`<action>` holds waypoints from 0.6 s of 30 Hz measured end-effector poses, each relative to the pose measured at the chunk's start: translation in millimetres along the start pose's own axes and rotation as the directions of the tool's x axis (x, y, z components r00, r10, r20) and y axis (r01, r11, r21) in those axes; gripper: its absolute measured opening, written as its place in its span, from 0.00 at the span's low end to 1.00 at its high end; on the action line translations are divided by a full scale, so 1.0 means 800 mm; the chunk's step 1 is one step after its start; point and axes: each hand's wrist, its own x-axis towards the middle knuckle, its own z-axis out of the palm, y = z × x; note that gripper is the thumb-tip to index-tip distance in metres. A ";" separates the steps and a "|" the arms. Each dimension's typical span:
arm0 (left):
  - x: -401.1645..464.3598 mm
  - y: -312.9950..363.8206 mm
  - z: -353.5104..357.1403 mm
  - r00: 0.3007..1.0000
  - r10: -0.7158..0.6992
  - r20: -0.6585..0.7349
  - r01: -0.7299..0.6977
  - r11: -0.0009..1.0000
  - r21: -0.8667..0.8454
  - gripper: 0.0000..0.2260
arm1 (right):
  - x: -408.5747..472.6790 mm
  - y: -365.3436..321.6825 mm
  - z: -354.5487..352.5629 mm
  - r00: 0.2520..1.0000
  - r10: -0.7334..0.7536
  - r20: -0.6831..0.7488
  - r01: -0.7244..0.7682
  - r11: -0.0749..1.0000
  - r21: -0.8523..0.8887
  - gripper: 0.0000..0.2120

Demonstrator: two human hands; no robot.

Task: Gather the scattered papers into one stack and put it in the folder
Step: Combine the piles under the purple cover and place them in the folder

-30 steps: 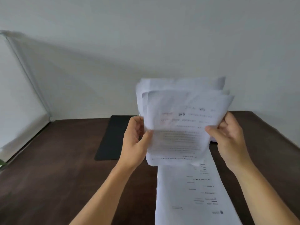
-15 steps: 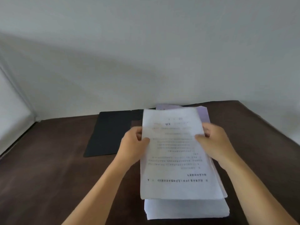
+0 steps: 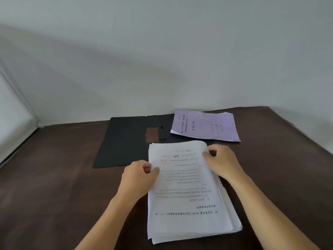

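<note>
Since a second ago, I have brought the white stack (image 3: 189,192) down from the air onto the worktop (image 3: 54,195). My left hand (image 3: 138,179) pinches its 9 o'clock edge; my right hand (image 3: 221,162) closes its grip on the 2 o'clock corner. Squaring looks in hand. Next, I judge, collect the lilac papers (image 3: 205,126) at 12 o'clock, lying on the open black folder (image 3: 126,141). Print is too small to read.

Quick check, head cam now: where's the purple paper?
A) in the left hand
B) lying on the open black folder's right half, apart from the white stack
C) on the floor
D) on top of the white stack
B: the purple paper lies flat on the right part of the open black folder, beyond the white stack, which both hands grip at its far end.
</note>
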 end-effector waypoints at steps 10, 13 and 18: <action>0.006 -0.025 0.011 0.987 -0.010 -0.163 -0.013 0.990 -0.143 0.04 | 0.064 0.030 0.004 0.979 -0.201 -0.043 0.156 0.863 -0.480 0.18; 0.005 -0.025 0.011 0.987 -0.013 -0.159 -0.013 0.988 -0.156 0.09 | 0.046 -0.003 -0.021 0.920 -0.346 -0.181 0.237 0.862 -0.448 0.16; -0.002 -0.017 0.011 0.976 0.036 -0.214 -0.081 0.975 -0.205 0.07 | -0.031 -0.092 -0.030 0.896 -0.442 -0.043 0.392 0.833 -0.391 0.19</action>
